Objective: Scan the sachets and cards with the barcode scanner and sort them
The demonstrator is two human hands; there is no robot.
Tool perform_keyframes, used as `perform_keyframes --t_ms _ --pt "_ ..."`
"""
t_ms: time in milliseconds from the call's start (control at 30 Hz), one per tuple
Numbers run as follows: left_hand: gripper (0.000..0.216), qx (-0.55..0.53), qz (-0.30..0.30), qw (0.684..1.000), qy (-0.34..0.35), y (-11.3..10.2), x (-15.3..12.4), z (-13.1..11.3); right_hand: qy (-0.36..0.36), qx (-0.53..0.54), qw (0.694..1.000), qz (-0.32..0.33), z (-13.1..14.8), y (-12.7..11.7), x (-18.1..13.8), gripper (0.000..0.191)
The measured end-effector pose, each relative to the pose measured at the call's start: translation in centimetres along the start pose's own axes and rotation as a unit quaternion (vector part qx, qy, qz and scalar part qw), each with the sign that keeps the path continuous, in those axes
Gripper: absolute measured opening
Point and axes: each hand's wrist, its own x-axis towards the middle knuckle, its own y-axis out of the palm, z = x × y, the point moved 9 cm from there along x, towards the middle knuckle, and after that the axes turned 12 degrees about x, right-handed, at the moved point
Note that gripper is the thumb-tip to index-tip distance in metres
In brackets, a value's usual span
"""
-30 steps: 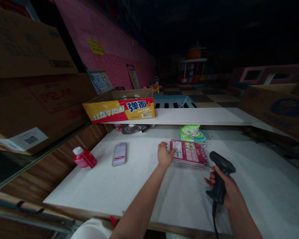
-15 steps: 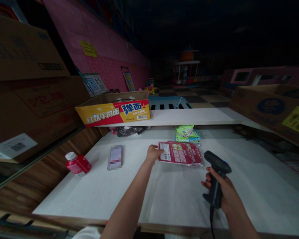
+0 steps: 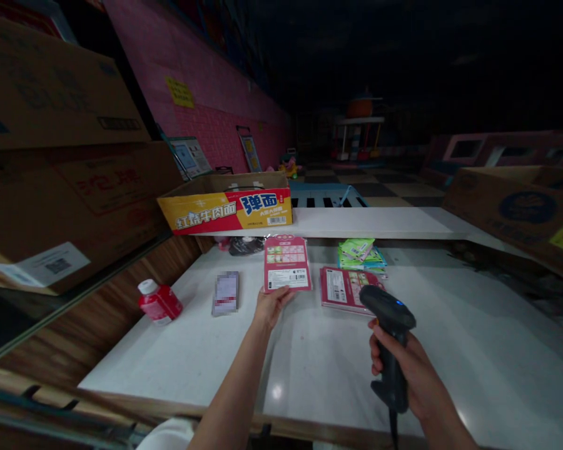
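Observation:
My left hand (image 3: 271, 306) pinches the lower edge of a flat pink packet (image 3: 287, 259), whose back shows small pictures and a white label with a barcode. In my right hand (image 3: 406, 362) is a black barcode scanner (image 3: 391, 337), held by its handle with a blue light on top and a cord hanging down. Its head points left and covers part of a stack of similar pink packets (image 3: 342, 289) lying on the white counter (image 3: 319, 369). Behind that stack lie several green and blue packets (image 3: 360, 251).
A red bottle with a white cap (image 3: 159, 302) and a phone (image 3: 226, 292) are on the counter's left. A yellow and red noodle carton (image 3: 228, 209) stands on the raised shelf (image 3: 375, 220). Cardboard boxes (image 3: 75, 206) are piled at left; an open box (image 3: 520, 200) sits at right.
My left hand has lifted one pink packet off the stack and carried it left, turned with its label toward me. The scanner has moved slightly left, and a blue light shows on it.

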Motion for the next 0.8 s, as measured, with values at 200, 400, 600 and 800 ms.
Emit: perform_keyframes --t_ms 200,400,600,800 --pt "0.053 -0.010 -0.032 0.991 0.132 -2.0 0.2 0.1 0.007 -0.104 0.994 0.043 -2.9 2.8 0.5 0.048" --pt "0.059 0.013 -0.023 0.990 0.140 -2.1 -0.4 0.3 0.029 -0.108 0.991 0.068 -5.4 5.2 1.8 0.046" --pt "0.065 -0.005 -0.011 0.990 0.138 -2.0 -0.6 0.3 0.022 -0.121 0.990 0.066 -6.2 7.1 3.1 0.041" --pt "0.061 -0.024 -0.013 0.992 0.125 -2.3 -0.4 0.7 0.017 -0.121 0.992 0.043 -6.2 7.4 3.4 0.042"
